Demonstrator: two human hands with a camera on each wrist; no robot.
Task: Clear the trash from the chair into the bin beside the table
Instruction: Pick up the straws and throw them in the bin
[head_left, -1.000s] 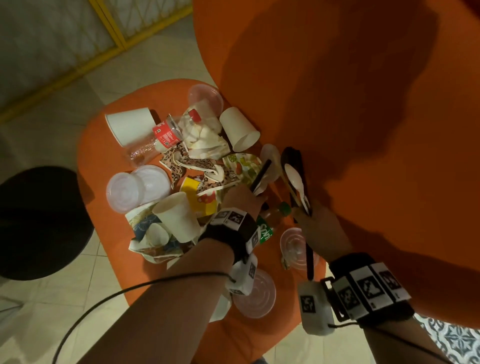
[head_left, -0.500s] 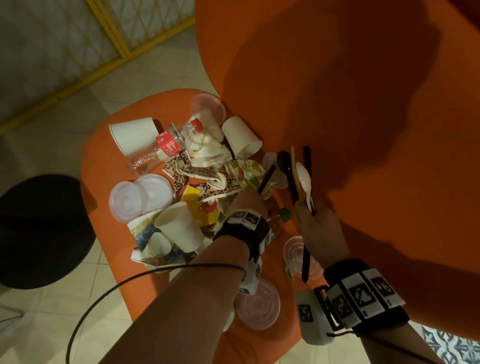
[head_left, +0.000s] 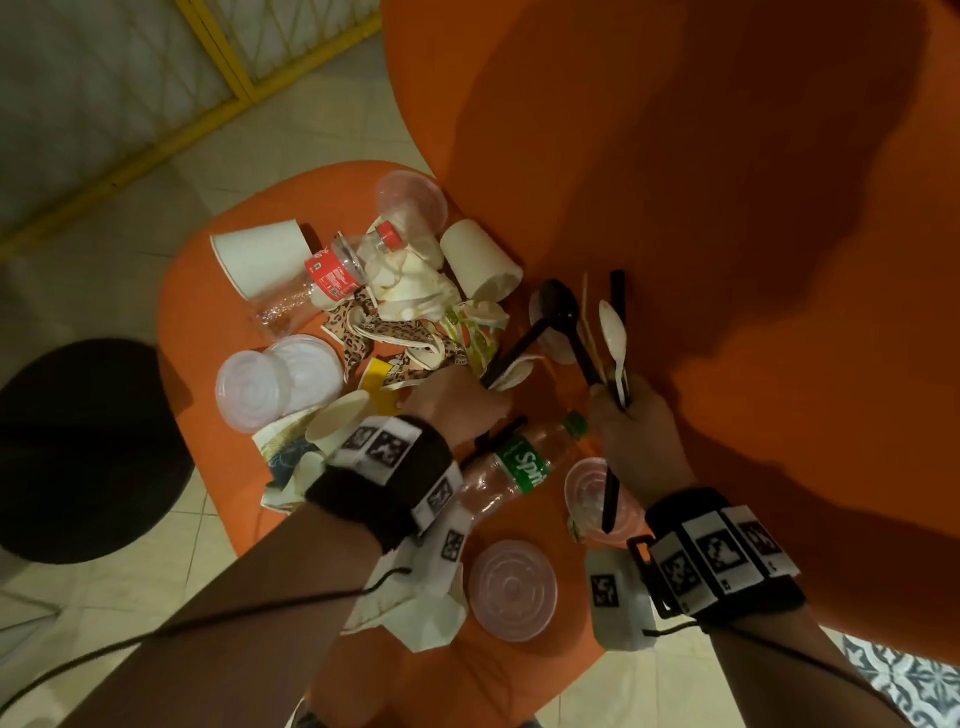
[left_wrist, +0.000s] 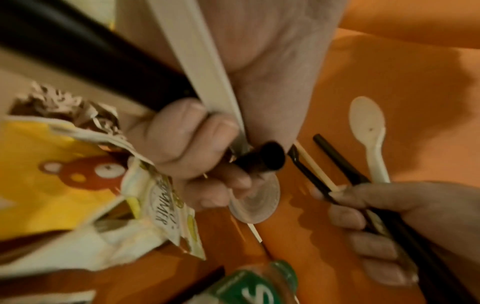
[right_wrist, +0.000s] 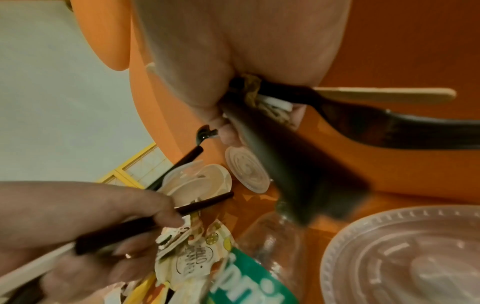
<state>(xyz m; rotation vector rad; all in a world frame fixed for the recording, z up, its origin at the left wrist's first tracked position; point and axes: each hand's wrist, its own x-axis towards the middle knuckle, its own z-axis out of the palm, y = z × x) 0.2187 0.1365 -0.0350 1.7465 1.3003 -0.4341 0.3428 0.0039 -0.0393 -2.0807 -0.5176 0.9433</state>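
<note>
From the head view I see my right hand (head_left: 636, 436) clenched round a bundle of cutlery (head_left: 602, 343), a black spoon, a white spoon, a wooden stick and a black straw fanned above the fist, held over the orange chair (head_left: 208, 291) where the trash (head_left: 405, 306) is heaped: cups, lids, crumpled wrappers and two bottles. My left hand (head_left: 457, 400) sits at the near edge of the heap, holding a black straw (head_left: 511, 353). The bin I cannot place with certainty; a dark round shape lies at the left on the floor, but I cannot tell if that is it. In the left wrist view my fingers (left_wrist: 182, 133) curl tight on that black straw and a white strip beside it, with a yellow wrapper (left_wrist: 59, 170) pressed against the knuckles; I judge the wrapper could drag off onto the floor if I lift carelessly. In the right wrist view the bundle runs loose through my palm (right_wrist: 207, 61), pieces splayed at different angles. The risk I see is a thin piece sliding out on the carry, since the fist grips uneven shapes. The green-labelled bottle (right_wrist: 249, 273) lies just below both hands and could roll off the seat if knocked.
</note>
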